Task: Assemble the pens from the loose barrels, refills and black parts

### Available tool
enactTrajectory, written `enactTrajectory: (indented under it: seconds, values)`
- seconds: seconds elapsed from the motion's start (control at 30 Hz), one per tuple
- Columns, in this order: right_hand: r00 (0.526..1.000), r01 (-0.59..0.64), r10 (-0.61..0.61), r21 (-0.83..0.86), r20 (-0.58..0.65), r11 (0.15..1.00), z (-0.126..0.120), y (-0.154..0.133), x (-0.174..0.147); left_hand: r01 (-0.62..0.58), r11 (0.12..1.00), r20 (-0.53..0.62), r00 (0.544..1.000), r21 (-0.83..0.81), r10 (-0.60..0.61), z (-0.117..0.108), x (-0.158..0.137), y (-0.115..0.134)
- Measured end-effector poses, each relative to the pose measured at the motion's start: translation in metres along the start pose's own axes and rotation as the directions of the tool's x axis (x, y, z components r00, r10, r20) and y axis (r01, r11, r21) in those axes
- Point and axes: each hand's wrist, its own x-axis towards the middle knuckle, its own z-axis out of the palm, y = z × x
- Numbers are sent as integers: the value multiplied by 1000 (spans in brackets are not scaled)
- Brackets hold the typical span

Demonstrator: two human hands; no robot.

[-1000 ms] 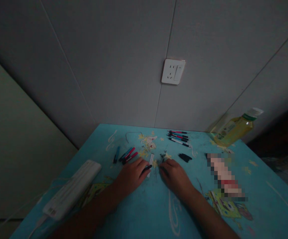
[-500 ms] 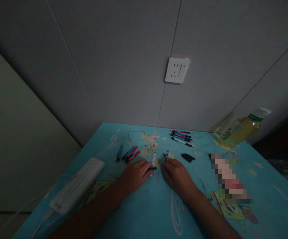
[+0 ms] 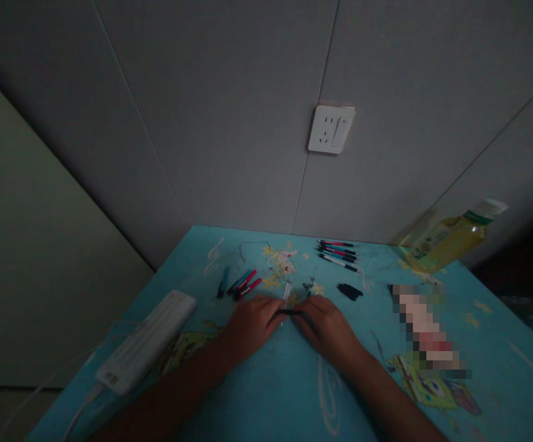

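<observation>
My left hand (image 3: 256, 320) is closed, its fingertips pinching the left end of a short black pen part (image 3: 289, 312). The fingers of my right hand (image 3: 325, 320) are closed at the other end of the same part, so it bridges the two hands. Thin white pen refills (image 3: 287, 290) lie just beyond the fingertips, partly hidden. Blue and red pen barrels (image 3: 247, 282) rest beyond my left hand. Beyond my right hand are tiny dark bits (image 3: 310, 285) and a small pile of black pieces (image 3: 350, 291).
Several pens (image 3: 338, 253) lie side by side near the wall. A white power strip (image 3: 147, 344) with a cable is at the left. At the right are a bottle of yellow liquid (image 3: 451, 242) and a blurred-out item (image 3: 425, 328). A wall socket (image 3: 331, 129) sits above the blue patterned table (image 3: 266, 399).
My right hand has come slightly left and closed on the free end of the black pen part. Before, only my left hand held it. The view has shifted a little.
</observation>
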Motion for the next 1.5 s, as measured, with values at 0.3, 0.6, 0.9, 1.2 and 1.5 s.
enactTrajectory:
  seconds: [0.3, 0.6, 0.9, 1.2, 1.5]
  values:
    - [992, -119, 116, -38, -58, 992, -6, 3, 0, -31, 999, -10, 999, 43, 31, 3, -2, 0]
    - [992, -113, 112, -24, -54, 993, -1, 3, -1, 4, 993, -24, 1000, 121, -1, -5, 2, -2]
    - [993, -107, 106, -28, -49, 994, -2, 1, -1, 113, 980, -26, 994, 167, -110, -4, 3, -7]
    - [993, -109, 108, -20, -50, 994, -3, 0, -1, 132, 970, -23, 991, 205, -130, -5, 2, -8]
    - [980, -165, 169, 47, -101, 985, 1, 3, -1, 173, 950, -28, 985, 260, -172, -6, 2, -2]
